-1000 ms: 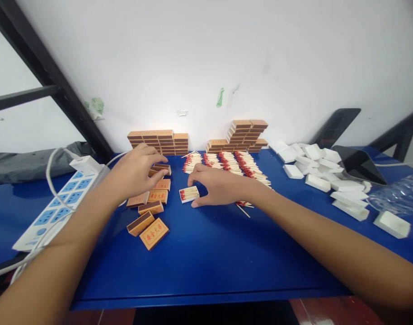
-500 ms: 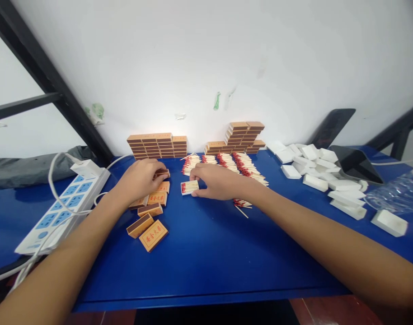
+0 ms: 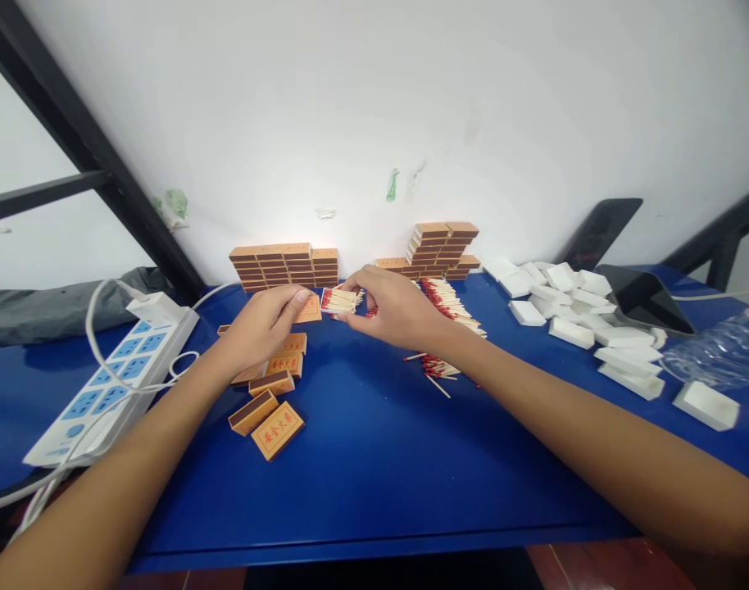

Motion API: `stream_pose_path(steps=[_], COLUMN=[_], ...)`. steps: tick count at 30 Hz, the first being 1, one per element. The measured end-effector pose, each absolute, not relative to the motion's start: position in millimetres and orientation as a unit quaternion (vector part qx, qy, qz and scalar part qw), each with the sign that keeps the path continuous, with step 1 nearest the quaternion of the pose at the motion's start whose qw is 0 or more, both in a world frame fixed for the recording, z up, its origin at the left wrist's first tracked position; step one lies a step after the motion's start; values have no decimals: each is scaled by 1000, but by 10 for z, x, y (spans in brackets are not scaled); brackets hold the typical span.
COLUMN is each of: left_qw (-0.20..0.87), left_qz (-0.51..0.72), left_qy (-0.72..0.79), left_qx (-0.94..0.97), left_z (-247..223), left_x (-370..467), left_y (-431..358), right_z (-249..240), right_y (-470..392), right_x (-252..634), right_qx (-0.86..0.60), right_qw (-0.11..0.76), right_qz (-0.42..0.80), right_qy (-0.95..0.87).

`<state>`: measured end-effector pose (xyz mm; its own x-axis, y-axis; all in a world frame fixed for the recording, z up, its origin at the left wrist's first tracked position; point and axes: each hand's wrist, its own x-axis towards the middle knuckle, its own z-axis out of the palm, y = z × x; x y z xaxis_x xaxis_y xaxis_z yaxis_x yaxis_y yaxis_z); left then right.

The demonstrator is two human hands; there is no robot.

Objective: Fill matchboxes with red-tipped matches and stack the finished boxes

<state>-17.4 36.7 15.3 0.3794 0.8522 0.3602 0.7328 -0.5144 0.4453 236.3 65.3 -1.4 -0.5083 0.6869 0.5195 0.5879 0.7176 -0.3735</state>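
My left hand (image 3: 269,322) is closed on an orange matchbox sleeve (image 3: 310,308), its thumb lying along the top. Between the fingers of my right hand (image 3: 394,305) is a white matchbox tray (image 3: 333,311) filled with red-tipped matches. The tray's near end is right at the sleeve's opening; whether it has entered I cannot tell. Below my left hand several orange sleeves (image 3: 278,429) lie loosely on the blue table. Rows of loose matches (image 3: 451,303) lie behind and beside my right hand, which hides part of them.
Matchboxes are stacked against the wall at left (image 3: 282,266) and at right (image 3: 442,250). White empty trays (image 3: 571,331) are heaped at the right, near a plastic bottle (image 3: 719,351) and a dark phone-like object (image 3: 601,232). A white power strip (image 3: 113,377) with cables lies left.
My left hand has lifted a sleeve off the group and moved it right. My right hand has raised the filled tray from the table and brought it up to the sleeve.
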Motion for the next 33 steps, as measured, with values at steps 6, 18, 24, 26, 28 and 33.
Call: stream_pose_path(steps=[6, 18, 24, 26, 28, 33], left_qw=[164, 194, 198, 197, 206, 316], left_qz=[334, 401, 393, 395, 400, 387], left_qy=[488, 510, 498, 486, 477, 463], left_qx=[790, 735, 748, 754, 755, 732], left_z=[104, 11, 11, 18, 32, 108], left_x=[-126, -127, -64, -19, 28, 119], left_y=[345, 364, 331, 299, 257, 143], right_z=[33, 96, 66, 23, -16, -11], right_y=[594, 492, 471, 469, 459, 391], right_x=[2337, 2305, 2259, 2228, 2200, 2168], right_qx=[-350, -291, -305, -298, -287, -274], right_qw=[328, 327, 341, 356, 371, 349], right_qz=[88, 127, 128, 138, 148, 150], right_qy=[-873, -890, -880, -875, -871, -883])
